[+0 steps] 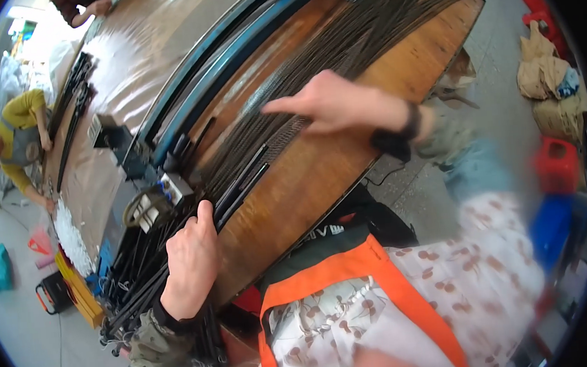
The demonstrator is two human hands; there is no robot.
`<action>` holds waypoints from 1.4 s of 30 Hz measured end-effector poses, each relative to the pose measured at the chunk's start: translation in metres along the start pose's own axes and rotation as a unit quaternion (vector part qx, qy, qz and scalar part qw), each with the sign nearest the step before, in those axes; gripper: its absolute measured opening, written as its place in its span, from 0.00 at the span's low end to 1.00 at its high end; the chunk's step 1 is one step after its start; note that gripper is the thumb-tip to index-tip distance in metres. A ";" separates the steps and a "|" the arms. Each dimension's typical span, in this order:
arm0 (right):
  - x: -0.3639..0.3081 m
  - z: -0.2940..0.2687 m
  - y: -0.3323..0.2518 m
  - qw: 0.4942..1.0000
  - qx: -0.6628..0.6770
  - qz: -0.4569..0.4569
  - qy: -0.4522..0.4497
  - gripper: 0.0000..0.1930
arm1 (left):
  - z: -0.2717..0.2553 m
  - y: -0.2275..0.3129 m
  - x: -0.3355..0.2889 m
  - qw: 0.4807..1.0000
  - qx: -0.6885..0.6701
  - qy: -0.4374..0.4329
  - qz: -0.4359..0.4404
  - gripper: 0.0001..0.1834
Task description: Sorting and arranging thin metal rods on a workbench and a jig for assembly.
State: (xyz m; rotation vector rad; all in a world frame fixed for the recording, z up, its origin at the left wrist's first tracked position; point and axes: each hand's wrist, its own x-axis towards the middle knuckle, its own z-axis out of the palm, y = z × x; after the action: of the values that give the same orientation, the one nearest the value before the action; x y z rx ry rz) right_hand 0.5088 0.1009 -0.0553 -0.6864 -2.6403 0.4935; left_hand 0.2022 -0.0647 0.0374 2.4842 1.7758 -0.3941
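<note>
A long bundle of thin brown-grey rods (378, 28) lies along the wooden bench (435, 62). Over its near side is my right hand (321, 102), index finger stretched out and the other fingers partly hidden; nothing shows in it. My left hand (192, 257) is closed at the lower left end of the bench, thumb up, around black rods (230, 206) that run out past it. Its fingertips are hidden underneath. Just beyond the left hand stands a small metal device (176, 187) with a round part (145, 210). Many black cords (136, 292) hang beside my left wrist.
Blue-edged rails (228, 57) run along the bench behind the rods. At far left a person in a yellow top (22, 112) works at the plastic-covered table (125, 59); another person's hand (97, 7) shows at the top. Red (557, 163) and blue bins (552, 228) stand at right.
</note>
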 end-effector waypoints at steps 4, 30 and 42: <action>0.002 0.027 -0.048 0.986 -0.104 0.046 -0.123 0.28 | 0.026 0.001 -0.021 0.998 -0.056 -0.039 -0.014 0.15; 0.086 0.099 -0.070 0.989 -0.057 -0.130 0.045 0.13 | 0.126 -0.031 -0.077 0.947 -0.105 0.288 -0.098 0.13; 0.097 0.093 -0.104 0.995 0.080 -0.056 0.026 0.09 | 0.107 -0.088 -0.077 0.982 -0.134 0.131 -0.036 0.12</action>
State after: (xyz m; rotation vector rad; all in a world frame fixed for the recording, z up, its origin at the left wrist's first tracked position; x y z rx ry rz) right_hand 0.3489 0.0433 -0.0680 -0.4921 -2.5389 0.6374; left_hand 0.0786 -0.1276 -0.0386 2.3738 1.8666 0.1714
